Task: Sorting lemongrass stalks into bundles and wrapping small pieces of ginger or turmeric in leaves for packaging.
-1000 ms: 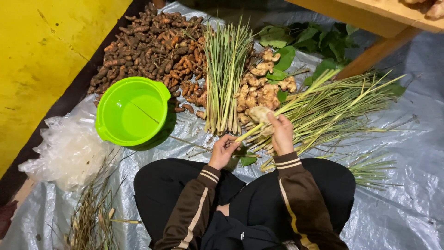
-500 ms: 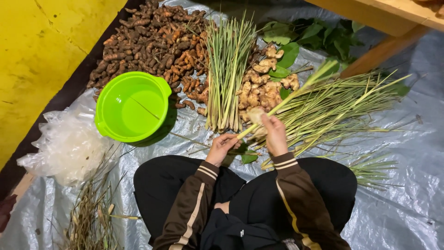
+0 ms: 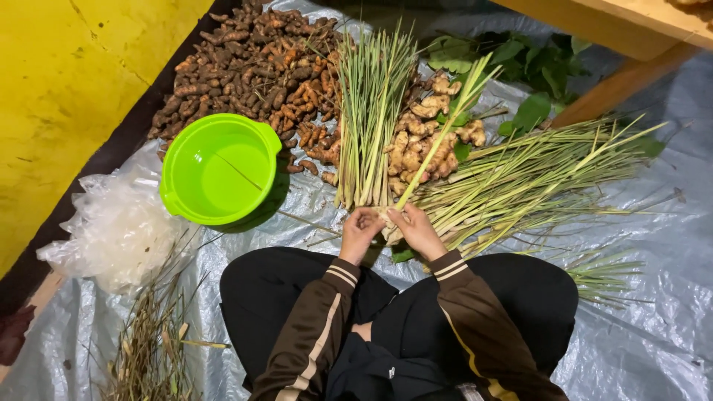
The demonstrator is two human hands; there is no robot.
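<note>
Both hands meet at the pale base of one lemongrass stalk [image 3: 434, 145]: my left hand [image 3: 359, 234] pinches the root end, my right hand [image 3: 417, 232] curls around it just beside. That stalk slants up over the ginger pile [image 3: 427, 141], between the upright lemongrass bundle [image 3: 371, 111] and the loose stalks [image 3: 535, 178]. I judge its swinging tip could snag those heaps, and a slack pinch could drop it.
</note>
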